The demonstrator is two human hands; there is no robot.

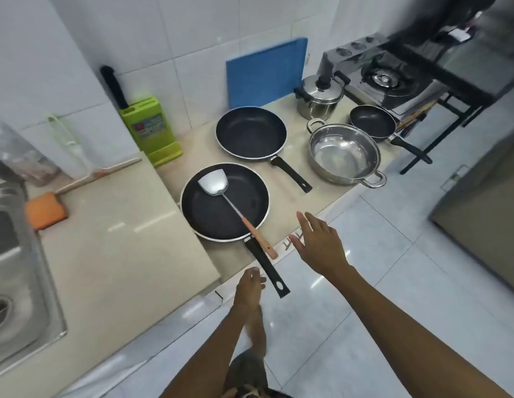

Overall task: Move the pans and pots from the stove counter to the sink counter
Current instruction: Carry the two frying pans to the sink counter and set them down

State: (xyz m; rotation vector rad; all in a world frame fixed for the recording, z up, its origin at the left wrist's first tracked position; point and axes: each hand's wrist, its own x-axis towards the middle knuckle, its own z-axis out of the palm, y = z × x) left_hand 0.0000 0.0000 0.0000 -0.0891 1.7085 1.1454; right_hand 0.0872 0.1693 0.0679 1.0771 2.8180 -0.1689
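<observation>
1. Three black frying pans on the lower worktop point(316, 196): the nearest pan point(224, 202), a middle pan point(250, 133) behind it, and a small pan point(372, 121) far right beside the gas stove point(384, 80).
2. Two steel pots on the same worktop: a lidded pot point(318, 97) at the back by the wall, and an open two-handled pot point(344, 153) at the front edge, between the middle pan and the small pan.
3. One metal spatula point(221, 192) lies in the nearest pan, blade on the pan floor, wooden grip out over the rim near that pan's black handle point(267, 268).
4. Nearest pan's handle sticks out past the worktop edge, over the floor.
5. Left hand point(250, 288): fingers loosely curled, just beside the handle on its left; contact cannot be told. Holds nothing clearly.
6. Right hand point(318, 242): fingers spread wide, empty, over the worktop edge, near the spatula grip but apart from it.
7. Raised sink worktop point(115, 254) to the left, sink point(14, 282) at far left. No pan or pot on it.
8. On it: one orange-headed brush point(46, 211) with a wooden handle.
9. Against the wall: one green knife block point(149, 130) with one black handle standing up, one blue cutting board point(267, 71) leaning upright.
</observation>
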